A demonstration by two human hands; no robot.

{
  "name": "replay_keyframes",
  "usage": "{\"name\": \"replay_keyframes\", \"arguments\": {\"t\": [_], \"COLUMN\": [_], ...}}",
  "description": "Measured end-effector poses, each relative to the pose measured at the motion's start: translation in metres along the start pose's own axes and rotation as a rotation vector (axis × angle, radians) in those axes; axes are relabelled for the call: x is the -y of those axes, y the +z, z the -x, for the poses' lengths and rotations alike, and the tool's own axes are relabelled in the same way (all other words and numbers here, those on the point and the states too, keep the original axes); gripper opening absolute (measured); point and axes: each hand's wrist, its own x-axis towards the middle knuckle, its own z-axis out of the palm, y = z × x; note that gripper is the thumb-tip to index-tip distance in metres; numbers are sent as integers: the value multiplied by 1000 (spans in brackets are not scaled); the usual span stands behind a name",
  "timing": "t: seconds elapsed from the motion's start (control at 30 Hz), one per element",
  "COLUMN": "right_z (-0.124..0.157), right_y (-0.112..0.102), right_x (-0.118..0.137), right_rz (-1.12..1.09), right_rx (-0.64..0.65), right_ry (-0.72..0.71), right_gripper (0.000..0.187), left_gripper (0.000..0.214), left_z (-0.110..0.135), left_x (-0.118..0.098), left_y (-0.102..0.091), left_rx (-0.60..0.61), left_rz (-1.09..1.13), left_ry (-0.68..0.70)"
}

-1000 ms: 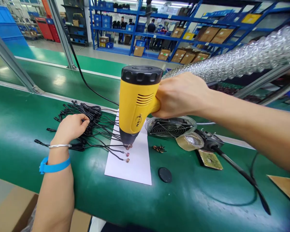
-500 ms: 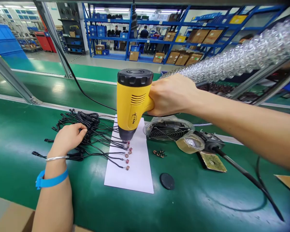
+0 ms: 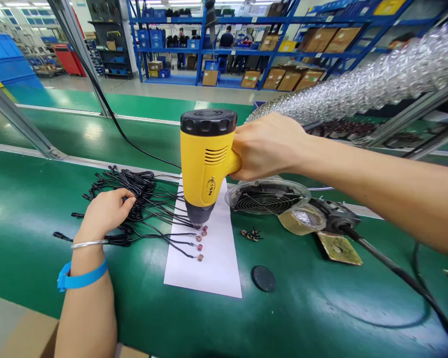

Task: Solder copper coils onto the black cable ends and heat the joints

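Observation:
My right hand is wrapped round the handle of a yellow heat gun with a black cap. The gun's dark nozzle points down just above several small copper-wound coils, hiding some of them. Each visible coil sits at the end of a thin black cable, on a white sheet of paper. To the left, my left hand lies with curled fingers on the bundle of black cables; its fingertips are partly hidden. Black connectors stick out on the bundle's left side.
Loose small coils and a black disc lie right of the paper. Behind them are a round fan, a tape roll and a soldering sponge. A silver duct slants across the upper right.
The heat gun's nozzle has shifted slightly down, towards the nearer coils, and covers more of them. My left hand stays on the cables. The whole view has shifted a little.

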Motion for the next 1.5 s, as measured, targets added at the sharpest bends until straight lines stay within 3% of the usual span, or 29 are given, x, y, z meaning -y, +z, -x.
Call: {"name": "replay_keyframes", "arguments": {"t": [0.2, 0.37, 0.53, 0.87, 1.07, 1.27, 1.5], "right_z": [-6, -12, -17, -25, -27, -37, -45], "right_y": [-1, -2, 3, 13, 19, 26, 31], "right_x": [-3, -10, -17, -44, -63, -63, -71], "right_rz": [30, 63, -85, -287, -250, 12, 21], "right_rx": [-11, -2, 33, 37, 2, 59, 69], "right_ry": [23, 82, 154, 296, 313, 246, 233], "right_gripper": [42, 37, 41, 28, 34, 41, 36], "left_gripper": [38, 37, 38, 38, 38, 40, 42], "left_z": [0, 0, -1, -1, 0, -1, -2], "left_x": [1, 3, 4, 4, 3, 6, 5], "left_y": [2, 2, 3, 1, -1, -1, -3], "left_rx": [-22, -28, -40, -39, -23, -25, 2], "left_rz": [13, 22, 20, 33, 35, 34, 19], "left_ry": [-17, -19, -20, -18, -25, -17, -19]}}
